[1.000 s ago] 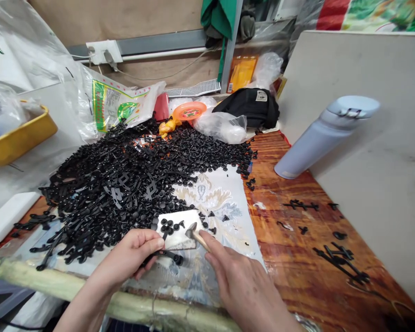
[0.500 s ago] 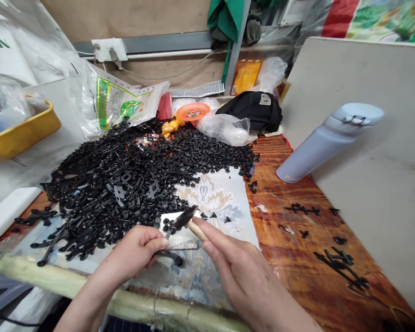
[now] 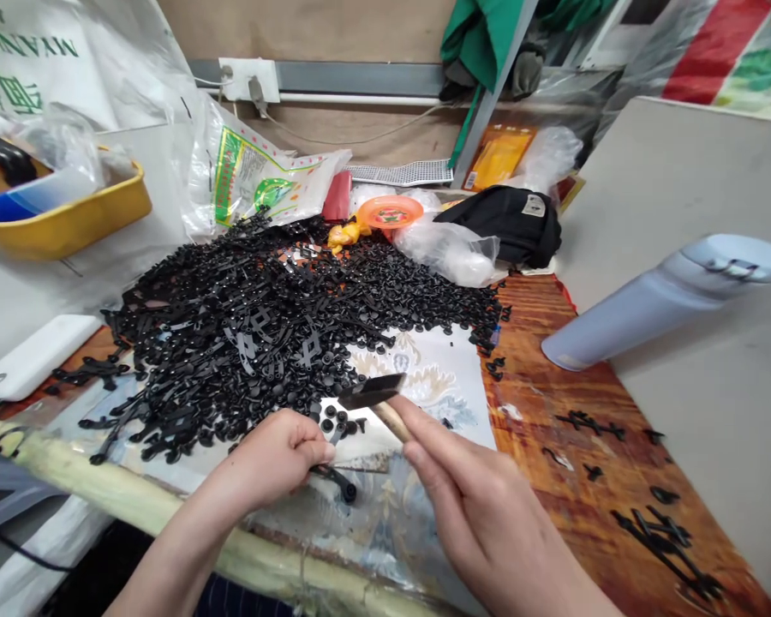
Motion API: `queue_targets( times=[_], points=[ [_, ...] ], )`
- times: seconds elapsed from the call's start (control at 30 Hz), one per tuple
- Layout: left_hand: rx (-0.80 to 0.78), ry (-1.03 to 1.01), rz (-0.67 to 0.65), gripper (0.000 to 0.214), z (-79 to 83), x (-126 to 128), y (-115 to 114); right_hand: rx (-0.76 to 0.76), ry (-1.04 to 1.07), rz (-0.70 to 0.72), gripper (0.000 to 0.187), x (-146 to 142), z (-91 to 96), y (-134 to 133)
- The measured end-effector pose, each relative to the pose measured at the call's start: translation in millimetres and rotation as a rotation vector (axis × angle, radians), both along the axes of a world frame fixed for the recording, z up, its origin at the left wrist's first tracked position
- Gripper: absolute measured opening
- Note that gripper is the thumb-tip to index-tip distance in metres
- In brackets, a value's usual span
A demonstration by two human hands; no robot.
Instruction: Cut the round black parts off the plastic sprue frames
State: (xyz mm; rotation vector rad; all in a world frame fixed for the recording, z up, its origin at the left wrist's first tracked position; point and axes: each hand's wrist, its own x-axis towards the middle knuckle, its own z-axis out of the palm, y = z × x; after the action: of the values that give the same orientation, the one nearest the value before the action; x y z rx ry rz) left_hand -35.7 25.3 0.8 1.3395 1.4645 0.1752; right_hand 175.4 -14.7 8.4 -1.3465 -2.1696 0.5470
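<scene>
My left hand (image 3: 276, 458) is closed in a pinch on a thin black plastic strip (image 3: 337, 482) that lies across a small metal plate (image 3: 369, 446) near the table's front edge. My right hand (image 3: 481, 514) grips the wooden handle of a small hammer (image 3: 373, 392), whose dark head hangs a little above the plate. A few loose black studs (image 3: 334, 422) lie on the plate. Behind it spreads a big heap of black plastic strips and studs (image 3: 263, 317).
A lilac flask (image 3: 668, 296) leans at the right against a grey board (image 3: 713, 214). A yellow tub (image 3: 64, 214), printed plastic bags (image 3: 257, 176), a black pouch (image 3: 507, 223) and an orange lid (image 3: 389, 210) stand behind the heap. Stray black pieces (image 3: 661, 523) lie on the wooden tabletop.
The hammer head has risen from the plate and now hangs above it. My left hand keeps its pinch on the strip. The camera has tilted and shifted slightly.
</scene>
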Motion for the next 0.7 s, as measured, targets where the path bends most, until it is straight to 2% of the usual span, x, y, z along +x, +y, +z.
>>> queue_targets(
  times=[0.17, 0.33, 0.5, 0.63, 0.7],
  points=[
    [-0.002, -0.009, -0.003, 0.026, -0.7, -1.1, 0.7, -0.117, -0.179, 0.004, 0.044, -2.8, -4.3, -0.2],
    [-0.01, -0.025, -0.003, 0.029, -1.1, 0.1, 2.0, -0.049, 0.006, -0.005, 0.043, -2.0, 0.3, -0.7],
    [-0.04, -0.026, -0.01, 0.032, -1.4, -2.4, 3.8, -0.16, -0.199, 0.028, 0.041, -1.1, 1.4, 3.0],
    [-0.054, -0.04, -0.03, 0.03, -2.8, -4.9, 5.3, -0.092, -0.062, -0.026, 0.042, -0.9, 5.0, 5.1],
    [-0.057, -0.042, -0.032, 0.029, -3.8, -5.1, 5.5, -0.109, -0.1, -0.022, 0.043, -3.3, 3.0, 4.5]
  ],
)
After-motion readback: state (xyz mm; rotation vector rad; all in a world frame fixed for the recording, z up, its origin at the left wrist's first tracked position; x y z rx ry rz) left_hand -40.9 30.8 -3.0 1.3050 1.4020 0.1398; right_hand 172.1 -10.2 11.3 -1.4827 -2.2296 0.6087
